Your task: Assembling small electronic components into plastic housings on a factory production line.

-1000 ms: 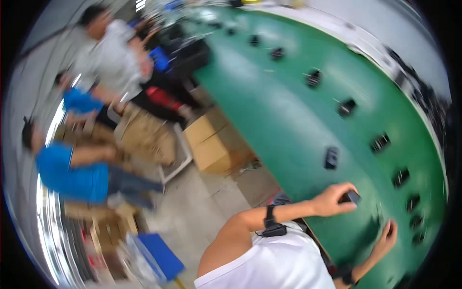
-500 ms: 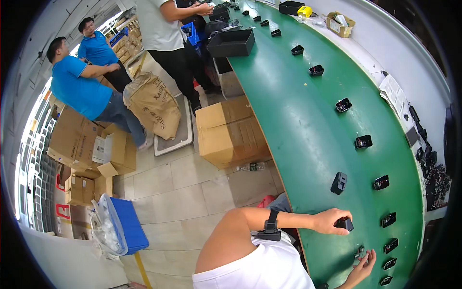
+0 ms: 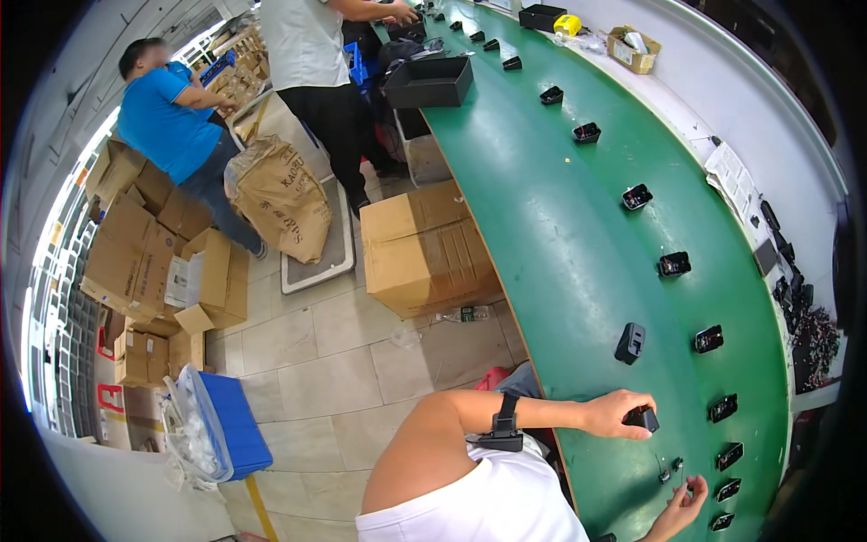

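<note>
Drawn slightly back from the small parts (image 3: 671, 471), the right hand (image 3: 681, 509) has its fingers loosely spread, while the left hand (image 3: 616, 414) grips a black case (image 3: 647, 420) inside the bench's (image 3: 542, 226) left edge, and I'd keep that hold steady, touching parts lightly.

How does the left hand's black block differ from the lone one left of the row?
The held block is in the left hand; the lone block rests on the green table. The hand partly covers the held block; the lone block shows a slotted face. Both are black.
</note>
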Available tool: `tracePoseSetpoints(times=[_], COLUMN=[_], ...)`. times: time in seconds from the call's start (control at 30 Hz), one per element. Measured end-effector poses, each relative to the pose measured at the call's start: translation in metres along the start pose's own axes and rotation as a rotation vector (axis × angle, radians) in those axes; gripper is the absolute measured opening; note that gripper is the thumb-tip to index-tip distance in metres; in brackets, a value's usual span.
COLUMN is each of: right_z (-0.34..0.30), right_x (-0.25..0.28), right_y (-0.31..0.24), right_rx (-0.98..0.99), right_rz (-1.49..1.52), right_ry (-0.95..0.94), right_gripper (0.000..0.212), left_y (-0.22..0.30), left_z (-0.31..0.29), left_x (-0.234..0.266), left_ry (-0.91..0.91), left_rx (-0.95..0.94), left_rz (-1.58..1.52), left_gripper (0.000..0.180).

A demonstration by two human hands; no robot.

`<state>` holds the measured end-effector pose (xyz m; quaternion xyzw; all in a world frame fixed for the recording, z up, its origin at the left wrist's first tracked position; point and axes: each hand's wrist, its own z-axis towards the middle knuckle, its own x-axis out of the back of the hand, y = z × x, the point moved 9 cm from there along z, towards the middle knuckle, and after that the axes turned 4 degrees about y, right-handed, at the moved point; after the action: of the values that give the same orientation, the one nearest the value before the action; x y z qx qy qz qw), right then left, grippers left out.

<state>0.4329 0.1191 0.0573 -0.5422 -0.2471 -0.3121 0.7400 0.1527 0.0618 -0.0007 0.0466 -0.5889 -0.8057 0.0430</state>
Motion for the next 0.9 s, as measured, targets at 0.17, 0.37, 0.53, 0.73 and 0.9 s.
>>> tracePoseSetpoints(times=[0.17,0.37,0.53,0.73,0.9], right_z=[0.003,0.007,0.011,0.011,-0.010], right_x=[0.003,0.013,-0.003,-0.023,-0.068], right_y=[0.006,-0.001,0.012,0.040,-0.037], right_rx=[-0.079,0.068,-0.006,-0.169,-0.159], right_rz=[0.030,0.088,0.197,0.645,0.891], right_ry=[0.001,0.128,0.073,-0.018,-0.274], right_gripper=[0.020,0.022,0.022,0.019,0.028], left_y=[-0.004,-0.002,-0.002,-0.005,0.001], left_z=[-0.001,0.000,0.000,0.003,0.001], left_x=[-0.002,-0.002,-0.003,-0.009,-0.026], left_ry=[0.003,0.016,0.019,-0.022,-0.083], left_rx=[0.009,-0.011,-0.022,0.093,0.165], left_rz=[-0.045,-0.027,-0.017,-0.150,-0.323], left_gripper=[0.042,0.042,0.042,0.043,0.040])
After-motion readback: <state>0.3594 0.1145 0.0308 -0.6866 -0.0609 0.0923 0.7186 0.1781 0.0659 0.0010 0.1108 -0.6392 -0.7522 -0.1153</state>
